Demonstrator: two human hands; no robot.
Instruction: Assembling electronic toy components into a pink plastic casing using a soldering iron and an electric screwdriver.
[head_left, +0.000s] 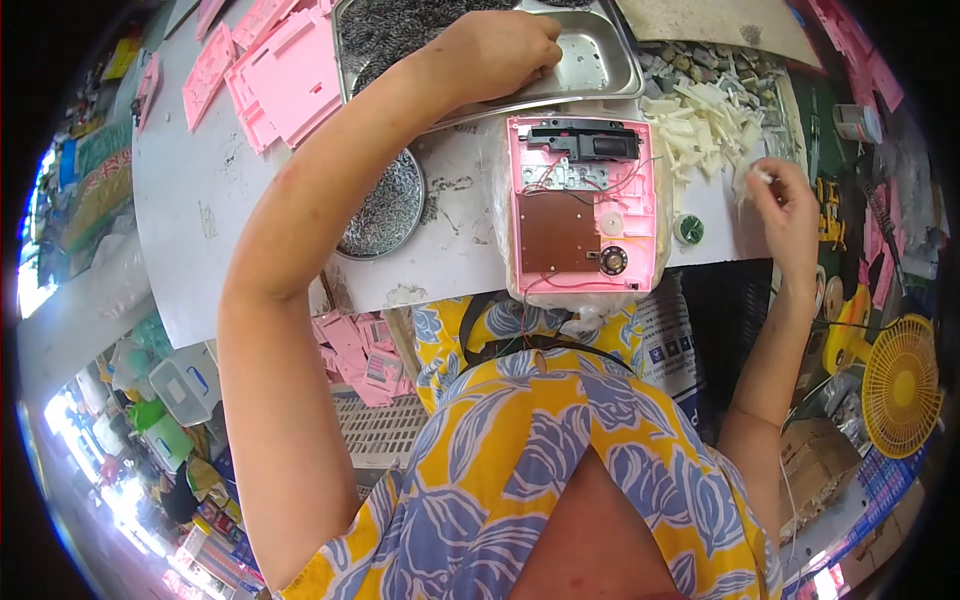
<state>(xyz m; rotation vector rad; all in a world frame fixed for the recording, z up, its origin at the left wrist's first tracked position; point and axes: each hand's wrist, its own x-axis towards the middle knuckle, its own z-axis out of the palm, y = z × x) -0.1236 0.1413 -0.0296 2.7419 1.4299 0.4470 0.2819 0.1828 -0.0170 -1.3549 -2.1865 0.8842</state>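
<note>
My left hand (500, 55) reaches over a steel tray (625, 75), its fingers bent together at the bare right compartment; whatever they hold, if anything, is hidden. Dark small metal parts (400, 40) heap up in the tray's left part. My right hand (785, 205) is closed in a pinch on a small white plastic piece (764, 177), beside a heap of cream-white plastic pieces (705, 130). Between my hands an open pink plastic casing (645, 200) lies on plastic wrap. Inside it sit a black mechanism (590, 142), a metal plate (565, 176), a brown board (555, 235) and thin wires.
A round metal dish (408, 200) of small shiny parts lies under my left forearm. A small green round container (689, 229) stands right of the casing. Pink panels (290, 85) lie at the far left, more pink parts (365, 350) below the table. A yellow fan (900, 385) stands at right.
</note>
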